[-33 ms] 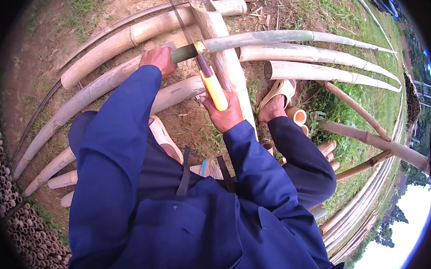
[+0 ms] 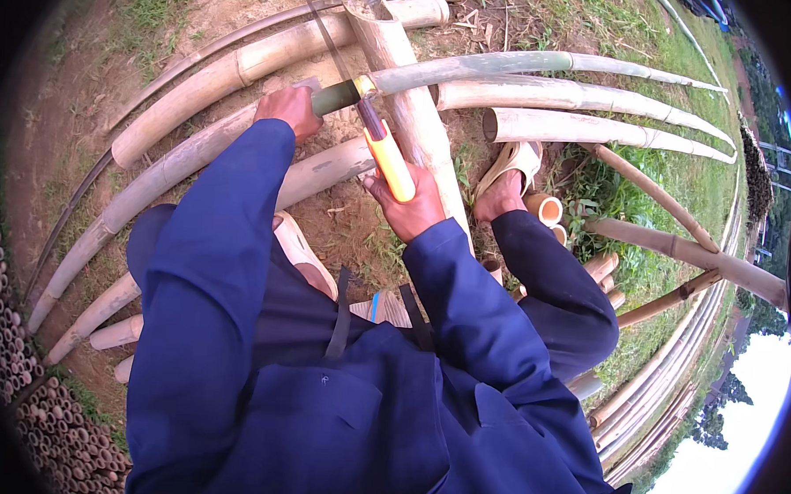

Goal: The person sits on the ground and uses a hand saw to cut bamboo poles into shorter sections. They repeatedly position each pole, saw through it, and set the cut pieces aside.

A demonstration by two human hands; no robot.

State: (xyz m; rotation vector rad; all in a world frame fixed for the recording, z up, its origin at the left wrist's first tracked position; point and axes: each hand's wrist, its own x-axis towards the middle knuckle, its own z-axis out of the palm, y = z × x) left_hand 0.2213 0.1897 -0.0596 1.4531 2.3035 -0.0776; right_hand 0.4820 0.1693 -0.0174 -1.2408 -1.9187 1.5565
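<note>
With the left hand (image 2: 291, 113) clasping the bamboo pole (image 2: 474, 69) laid across the centre log (image 2: 416, 120) and the right hand (image 2: 418, 206) grasping the yellow-handled saw (image 2: 388, 163), long, straight strokes should keep the cut clean.

Single head view, left of a worn fisheye pair. Faces steeply down, close over the blue jacket (image 2: 317, 429) to left hand (image 2: 288, 112) and right hand (image 2: 417, 207). Bamboo poles (image 2: 526, 93) bend toward rim; sky (image 2: 727, 447) shows at lower right.
</note>
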